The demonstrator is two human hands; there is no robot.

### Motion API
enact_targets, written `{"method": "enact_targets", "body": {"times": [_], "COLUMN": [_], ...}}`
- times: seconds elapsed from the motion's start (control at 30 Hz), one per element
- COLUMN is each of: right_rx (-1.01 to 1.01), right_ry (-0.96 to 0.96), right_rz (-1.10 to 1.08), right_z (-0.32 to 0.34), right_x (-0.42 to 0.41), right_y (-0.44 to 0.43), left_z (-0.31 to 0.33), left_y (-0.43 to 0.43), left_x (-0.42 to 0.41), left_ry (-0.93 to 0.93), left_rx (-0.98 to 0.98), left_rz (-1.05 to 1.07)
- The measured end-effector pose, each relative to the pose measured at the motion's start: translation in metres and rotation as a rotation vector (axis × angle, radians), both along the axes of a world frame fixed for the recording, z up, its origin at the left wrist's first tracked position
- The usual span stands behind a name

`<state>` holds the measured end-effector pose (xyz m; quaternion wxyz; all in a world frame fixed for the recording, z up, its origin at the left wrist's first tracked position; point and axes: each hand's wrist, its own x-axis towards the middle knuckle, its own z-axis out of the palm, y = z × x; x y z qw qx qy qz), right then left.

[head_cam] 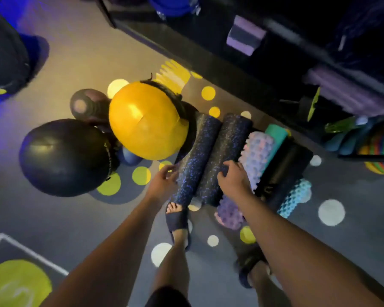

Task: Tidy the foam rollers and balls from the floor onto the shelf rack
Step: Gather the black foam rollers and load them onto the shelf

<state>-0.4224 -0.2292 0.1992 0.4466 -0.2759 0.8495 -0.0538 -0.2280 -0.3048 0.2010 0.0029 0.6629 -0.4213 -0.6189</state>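
the person stands bent over a row of foam rollers lying side by side on the grey spotted floor (80,63), just in front of the dark shelf rack (208,41). the left hand (163,181) is half spread, fingers loosely bent and apart, its fingertips right at the side of the left speckled roller (194,158); it holds nothing that i can see. the right hand (232,177) lies palm down on the right speckled roller (227,145), fingers curved over the top of it, though i cannot tell whether it really grips. the two speckled rollers touch along their length.

to their right come a lilac knobbly roller (256,149), a teal roller (275,135) and a black roller (283,171), packed close together. a pale blue knobbly roller (295,196) sits at the far end and a purple knobbly roller (230,210) lies near the person's feet. a sandalled foot (177,220) touches the near end of the left speckled roller.

left of the rollers, a yellow ball (145,120) rests against a black ball (63,154), with a smaller dark ball (88,105) behind them. a purple foam block (245,37) sits on the rack.
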Motion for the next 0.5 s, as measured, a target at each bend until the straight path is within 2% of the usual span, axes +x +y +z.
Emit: {"method": "enact_targets", "body": {"times": [0.1, 0.27, 0.43, 0.5], "right_rx": [0.141, 0.244, 0.195, 0.147], "right_ry": [-0.093, -0.181, -0.375, -0.414], "right_rz": [-0.150, -0.217, -0.349, -0.458], "right_z": [-0.023, -0.079, -0.205, -0.255], "right_x": [0.029, 0.048, 0.080, 0.095], "right_y": [0.004, 0.026, 0.026, 0.029], "left_z": [-0.021, -0.087, -0.216, -0.262], "left_y": [0.000, 0.011, 0.017, 0.021], "left_x": [0.023, 0.027, 0.026, 0.029], "left_ry": [-0.062, -0.118, -0.301, -0.312], "left_rx": [0.042, 0.052, -0.012, -0.005], "left_rz": [-0.074, -0.157, -0.352, -0.313]}}
